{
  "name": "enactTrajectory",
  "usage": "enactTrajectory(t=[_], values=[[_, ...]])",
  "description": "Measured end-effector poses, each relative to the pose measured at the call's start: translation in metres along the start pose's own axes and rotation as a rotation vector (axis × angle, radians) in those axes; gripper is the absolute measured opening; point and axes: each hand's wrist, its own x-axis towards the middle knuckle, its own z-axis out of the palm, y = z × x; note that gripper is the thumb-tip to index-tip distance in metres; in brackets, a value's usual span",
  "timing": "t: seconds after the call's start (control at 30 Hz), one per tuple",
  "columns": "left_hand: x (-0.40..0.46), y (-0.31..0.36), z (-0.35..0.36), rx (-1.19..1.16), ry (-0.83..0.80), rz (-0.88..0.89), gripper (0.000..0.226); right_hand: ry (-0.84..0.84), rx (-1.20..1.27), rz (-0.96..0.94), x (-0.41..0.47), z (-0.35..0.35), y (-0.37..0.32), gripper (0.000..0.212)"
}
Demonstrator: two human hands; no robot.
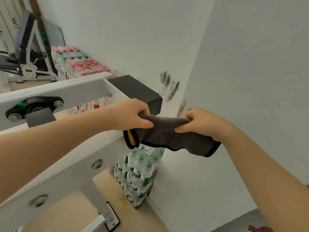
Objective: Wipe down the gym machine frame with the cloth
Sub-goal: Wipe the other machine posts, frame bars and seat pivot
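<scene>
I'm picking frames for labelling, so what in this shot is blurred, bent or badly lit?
Head view: light is even and soft, no glare; the wide lens bows the frame and wall corner; far bottles are smeared, while the cloth, left hand and right hand are fairly sharp.

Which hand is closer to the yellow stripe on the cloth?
Left. The left hand grips the cloth just above the yellow stripe; the right hand holds the far end.
</scene>
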Motion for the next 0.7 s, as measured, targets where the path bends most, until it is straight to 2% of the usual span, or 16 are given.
enactTrajectory(t=[0.07, 0.2, 0.27, 0.33, 0.4, 0.5, 0.57, 0.63, 0.7], values=[[0.004, 0.010, 0.008, -0.117, 0.061, -0.014, 0.015, 0.034, 0.289, 0.055, -0.001, 0.006, 0.000, 0.032], [0.007, 0.027, 0.018, -0.185, 0.144, 0.039, 0.018, 0.036, 0.940, 0.057, -0.006, 0.020, -0.010, 0.018], [0.006, 0.032, 0.023, -0.203, 0.152, 0.093, 0.021, 0.010, 1.119, 0.035, -0.010, 0.025, -0.013, 0.021], [0.003, 0.035, 0.026, -0.201, 0.150, 0.142, 0.026, 0.063, 1.216, 0.017, -0.014, 0.028, -0.011, 0.023], [0.000, 0.032, 0.027, -0.283, 0.064, 0.139, 0.037, 0.131, 1.193, -0.046, -0.017, 0.033, -0.012, 0.022], [-0.006, 0.024, 0.028, -0.505, -0.206, 0.208, 0.054, 0.209, 0.947, -0.172, -0.018, 0.045, -0.015, 0.018], [-0.011, 0.017, 0.023, -0.572, -0.288, 0.229, 0.056, 0.355, 0.752, -0.183, -0.015, 0.049, -0.015, 0.018], [-0.015, 0.008, 0.013, -0.454, -0.233, 0.198, 0.058, 0.589, 0.590, -0.218, -0.009, 0.046, -0.016, 0.007], [-0.018, -0.003, 0.004, -0.059, -0.013, 0.131, 0.050, 0.926, 0.420, -0.335, -0.001, 0.037, -0.021, 0.005]])
